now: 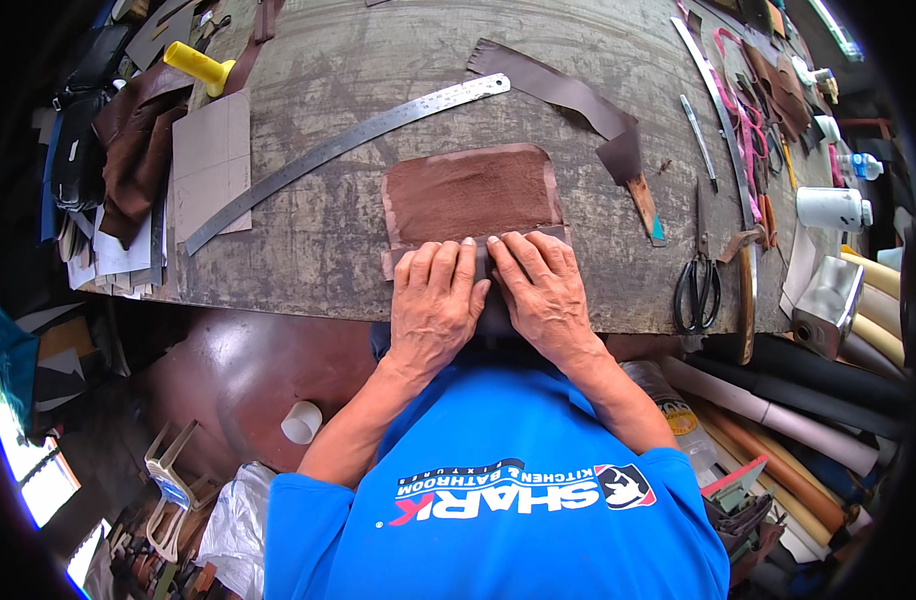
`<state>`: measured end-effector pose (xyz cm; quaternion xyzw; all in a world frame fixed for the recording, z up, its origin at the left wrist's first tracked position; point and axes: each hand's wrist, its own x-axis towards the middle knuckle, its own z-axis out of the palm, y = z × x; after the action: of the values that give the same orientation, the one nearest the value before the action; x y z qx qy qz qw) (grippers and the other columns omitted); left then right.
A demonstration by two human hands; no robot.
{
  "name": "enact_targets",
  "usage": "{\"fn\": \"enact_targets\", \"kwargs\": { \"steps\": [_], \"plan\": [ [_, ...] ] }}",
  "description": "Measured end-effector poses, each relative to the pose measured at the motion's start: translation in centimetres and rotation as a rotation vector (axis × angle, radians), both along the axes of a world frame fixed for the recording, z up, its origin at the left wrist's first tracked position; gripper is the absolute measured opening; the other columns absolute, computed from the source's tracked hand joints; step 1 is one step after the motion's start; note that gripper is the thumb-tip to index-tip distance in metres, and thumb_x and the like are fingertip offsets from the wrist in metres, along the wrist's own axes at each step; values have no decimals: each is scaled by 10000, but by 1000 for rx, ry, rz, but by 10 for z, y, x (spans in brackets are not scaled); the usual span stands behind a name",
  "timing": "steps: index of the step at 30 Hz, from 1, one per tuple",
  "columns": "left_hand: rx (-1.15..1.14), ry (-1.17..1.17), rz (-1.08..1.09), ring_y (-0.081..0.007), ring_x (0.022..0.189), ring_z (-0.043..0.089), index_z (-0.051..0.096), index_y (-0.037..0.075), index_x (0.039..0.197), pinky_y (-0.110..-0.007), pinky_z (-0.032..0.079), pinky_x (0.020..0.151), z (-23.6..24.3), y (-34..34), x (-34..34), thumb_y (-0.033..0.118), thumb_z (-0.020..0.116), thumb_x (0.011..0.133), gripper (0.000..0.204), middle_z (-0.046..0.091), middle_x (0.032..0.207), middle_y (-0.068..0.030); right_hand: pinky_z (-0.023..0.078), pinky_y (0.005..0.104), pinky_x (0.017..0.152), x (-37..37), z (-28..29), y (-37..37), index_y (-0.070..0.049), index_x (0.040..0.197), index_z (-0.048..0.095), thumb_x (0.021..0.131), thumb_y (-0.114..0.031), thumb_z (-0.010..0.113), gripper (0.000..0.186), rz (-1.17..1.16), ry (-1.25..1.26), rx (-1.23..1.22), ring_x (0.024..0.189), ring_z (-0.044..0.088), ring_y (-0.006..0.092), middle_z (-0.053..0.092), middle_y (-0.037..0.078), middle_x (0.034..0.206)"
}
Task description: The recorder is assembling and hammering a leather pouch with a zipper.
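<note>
A brown leather piece point(470, 195), rough side up, lies flat on the worn grey worktable point(318, 250) near its front edge. My left hand point(433, 300) and my right hand point(543, 290) lie side by side, palms down, on the leather's folded near edge. The fingertips of both hands press along the fold line. Neither hand holds a tool. The part of the leather under my hands is hidden.
A long steel ruler point(348, 142) lies diagonally to the left, beside a card template point(211, 160) and a yellow-handled tool point(200, 66). A dark brown strip point(568, 95), a knife point(646, 205), black scissors point(698, 280) and a pen point(698, 140) lie right. Material rolls point(798, 420) are stacked at lower right.
</note>
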<state>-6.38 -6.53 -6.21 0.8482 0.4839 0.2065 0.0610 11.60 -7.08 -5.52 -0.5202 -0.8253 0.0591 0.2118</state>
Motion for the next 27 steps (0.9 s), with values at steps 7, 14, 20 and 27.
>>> {"fn": "enact_targets", "kwargs": {
  "steps": [7, 14, 20, 27],
  "plan": [
    [73, -15, 64, -332, 1142, 546, 633, -23, 1262, -452, 443, 984, -7, 1, -41, 248, 628, 966, 401, 576, 1182, -147, 478, 436, 1014, 30, -4, 1, 23, 1187, 657, 874, -162, 719, 369, -91, -23, 82, 1159, 580, 322, 611, 151, 1180],
    [166, 113, 134, -286, 1160, 528, 689, 12, 1209, -484, 348, 1066, -8, -4, -60, 317, 629, 961, 397, 593, 1169, -114, 475, 442, 1010, 41, -4, -5, 12, 1182, 663, 891, -193, 723, 361, -134, -5, 84, 1162, 573, 334, 597, 160, 1197],
    [186, 15, 277, -328, 1221, 475, 665, 28, 1264, -491, 320, 1070, 3, 0, -50, 353, 645, 951, 451, 546, 1267, -113, 474, 460, 970, 57, -4, -10, 0, 1176, 666, 892, -223, 736, 367, -312, 52, 74, 1127, 568, 358, 571, 170, 1201],
    [-5, -73, -29, -324, 1179, 495, 659, 9, 1232, -472, 361, 1024, 8, 8, 8, 247, 676, 899, 410, 561, 1227, -131, 438, 465, 1007, 11, 3, 3, -48, 1230, 671, 880, -222, 733, 395, -109, 62, 83, 1185, 522, 338, 545, 142, 1255]
  ]
}}
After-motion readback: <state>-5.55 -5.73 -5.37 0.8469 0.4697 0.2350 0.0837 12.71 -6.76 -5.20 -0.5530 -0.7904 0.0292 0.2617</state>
